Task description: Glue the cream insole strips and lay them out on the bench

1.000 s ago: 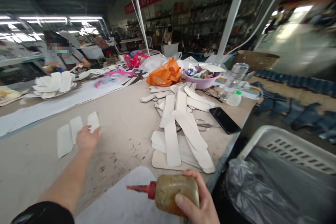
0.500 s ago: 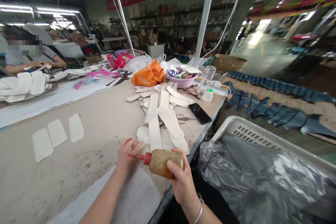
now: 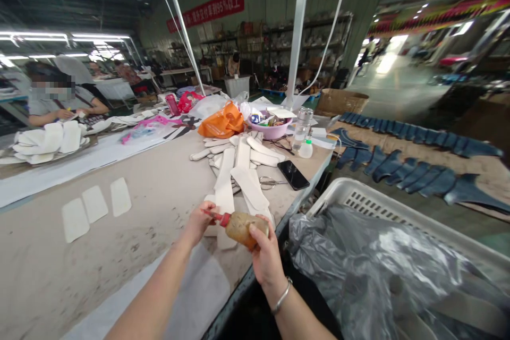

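Observation:
My right hand (image 3: pixel 266 255) is wrapped around a stained, yellowish-brown squeeze bottle (image 3: pixel 240 227), which lies nearly level with its red cap and thin nozzle (image 3: pixel 217 217) pointing left. At the nozzle's tip, the fingers of my left hand (image 3: pixel 198 223) are closed in a pinch. Just beyond the bottle, a pile of long white strips with rounded ends (image 3: pixel 225 175) covers the middle of the table; one strip reaches beneath the bottle. Three separate white pieces (image 3: pixel 94 204) lie flat in a row on the left.
Scissors (image 3: pixel 269 183) and a black phone (image 3: pixel 294 175) lie right of the pile. Behind are an orange bag (image 3: pixel 222 121), a purple basin (image 3: pixel 271 130) and a clear bottle (image 3: pixel 300 130). A white crate (image 3: pixel 346 191) with grey plastic stands right. A co-worker (image 3: pixel 59 98) sits far left.
My left hand has moved up to the nozzle and its fingers have closed at the tip. The bottle has risen slightly and tilted, nozzle end higher. The camera view has shifted somewhat.

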`<state>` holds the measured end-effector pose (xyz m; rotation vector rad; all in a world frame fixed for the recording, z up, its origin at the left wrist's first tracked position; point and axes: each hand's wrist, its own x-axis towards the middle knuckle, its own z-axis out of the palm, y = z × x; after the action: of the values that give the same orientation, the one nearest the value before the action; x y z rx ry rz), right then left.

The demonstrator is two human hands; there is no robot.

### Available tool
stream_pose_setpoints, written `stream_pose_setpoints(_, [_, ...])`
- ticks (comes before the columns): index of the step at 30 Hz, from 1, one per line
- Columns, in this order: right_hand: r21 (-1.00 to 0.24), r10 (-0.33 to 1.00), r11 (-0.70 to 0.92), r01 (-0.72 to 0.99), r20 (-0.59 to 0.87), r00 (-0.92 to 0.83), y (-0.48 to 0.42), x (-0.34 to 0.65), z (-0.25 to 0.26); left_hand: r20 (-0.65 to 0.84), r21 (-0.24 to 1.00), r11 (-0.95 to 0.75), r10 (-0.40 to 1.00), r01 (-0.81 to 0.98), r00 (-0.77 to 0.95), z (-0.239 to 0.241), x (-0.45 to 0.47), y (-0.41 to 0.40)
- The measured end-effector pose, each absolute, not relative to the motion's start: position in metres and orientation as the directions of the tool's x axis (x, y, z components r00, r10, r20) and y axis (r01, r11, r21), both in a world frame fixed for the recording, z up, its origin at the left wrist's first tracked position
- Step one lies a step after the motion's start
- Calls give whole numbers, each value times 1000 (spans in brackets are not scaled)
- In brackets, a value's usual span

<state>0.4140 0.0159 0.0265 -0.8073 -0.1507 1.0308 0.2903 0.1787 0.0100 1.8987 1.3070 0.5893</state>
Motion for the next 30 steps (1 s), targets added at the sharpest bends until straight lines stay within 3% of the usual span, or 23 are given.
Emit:
stream_pose_setpoints(5, [-685, 844, 198, -701, -244, 477, 9, 413, 31, -355, 790, -41, 783, 612, 511, 36, 176, 135])
stream_pose_setpoints(9, [-736, 892, 137, -663, -200, 406, 5, 399, 28, -421, 659, -53, 801, 750, 427, 32, 103, 103])
stream_pose_setpoints(11, [-775, 916, 101, -624, -174, 363, 2, 390, 25, -312, 554, -133, 882, 822, 353, 25, 82, 92])
stream_pose_setpoints(14, [-835, 941, 63, -547, -134, 312, -4, 376, 20, 17, 420, -258, 961, 870, 277, 14, 59, 71])
stream_pose_setpoints(16, [-878, 950, 69, -474, -88, 300, -8, 368, 16, 230, 364, -314, 943, 877, 242, 4, 42, 50])
stream_pose_setpoints(19, [-957, 954, 120, -265, 37, 299, -13, 357, 9, 421, 276, -409, 865, 870, 273, -11, 17, 9])
stream_pose_setpoints(24, [-935, 921, 319, 152, 344, 185, -21, 334, 6, 494, 201, -511, 790, 836, 364, -31, 2, -38])
stream_pose_setpoints(30, [-841, 890, 453, 296, 446, -96, -32, 301, 10, 473, 229, -515, 801, 826, 369, -38, 9, -41])
